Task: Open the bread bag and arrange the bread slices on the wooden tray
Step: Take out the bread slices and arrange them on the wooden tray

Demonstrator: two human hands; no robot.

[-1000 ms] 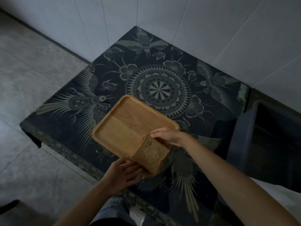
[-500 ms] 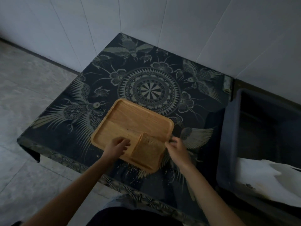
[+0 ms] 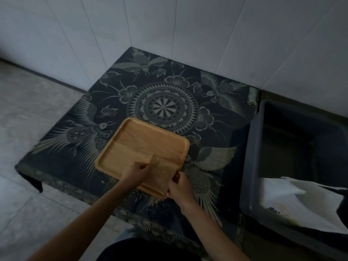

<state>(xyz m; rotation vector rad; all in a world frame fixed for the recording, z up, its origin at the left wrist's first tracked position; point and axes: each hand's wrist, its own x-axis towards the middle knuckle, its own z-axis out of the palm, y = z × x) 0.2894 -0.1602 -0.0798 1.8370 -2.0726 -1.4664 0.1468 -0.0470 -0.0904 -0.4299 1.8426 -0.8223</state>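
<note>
Both hands are working at the near corner of the wooden tray (image 3: 143, 146), around six o'clock in the view. The left hand (image 3: 134, 173) is curled almost closed, with its fingers pinching the left edge of the bread slices (image 3: 160, 173). The right hand (image 3: 179, 187) is also curled, and its fingers are gripping the right side of the bread, just by the tray's rim. The bread is blurry, so I cannot tell how many slices there are. It is lying on the near right part of the tray, between the two hands. The rest of the tray is sitting bare toward twelve o'clock from the hands. Small crumbs (image 3: 138, 194) are lying on the table just below the tray. The tray is resting on a dark table (image 3: 165, 102) with gold birds and a round pattern. At three o'clock, beside the table, a dark bin (image 3: 256, 151) is standing, and something white (image 3: 293, 202) is lying inside it. White wall tiles (image 3: 169, 25) are showing at twelve o'clock, and a grey floor (image 3: 28, 113) is showing at nine o'clock.
</note>
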